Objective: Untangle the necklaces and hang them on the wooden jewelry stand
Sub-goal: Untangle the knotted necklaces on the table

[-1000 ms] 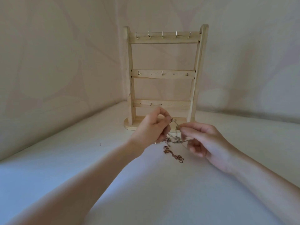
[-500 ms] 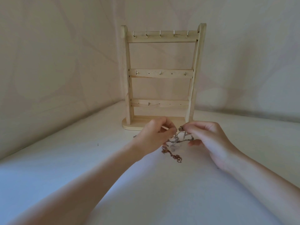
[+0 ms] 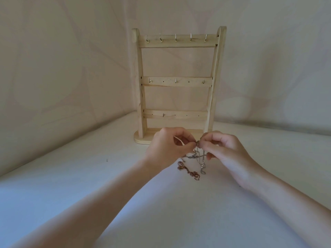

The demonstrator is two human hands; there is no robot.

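Your left hand (image 3: 166, 147) and right hand (image 3: 225, 149) pinch the same knot of the tangled necklaces (image 3: 195, 158), fingertips nearly touching. Below the pinch the silver strands hang straight down; the copper chain (image 3: 189, 171) trails onto the table (image 3: 89, 176). The wooden jewelry stand (image 3: 176, 81) rises just behind, toward the back corner, its hooks bare.

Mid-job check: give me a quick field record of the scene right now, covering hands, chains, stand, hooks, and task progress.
left hand: pinches the tangled necklaces at their top
right hand: pinches the same spot from the other side
tangled necklaces: silver and copper-toned chains knotted together, lower ends trailing on the table
wooden jewelry stand: upright behind the hands, three crossbars
hooks: five on the top bar, three on the middle, one on the bottom; all bare
progress: untangling under way, nothing hung yet
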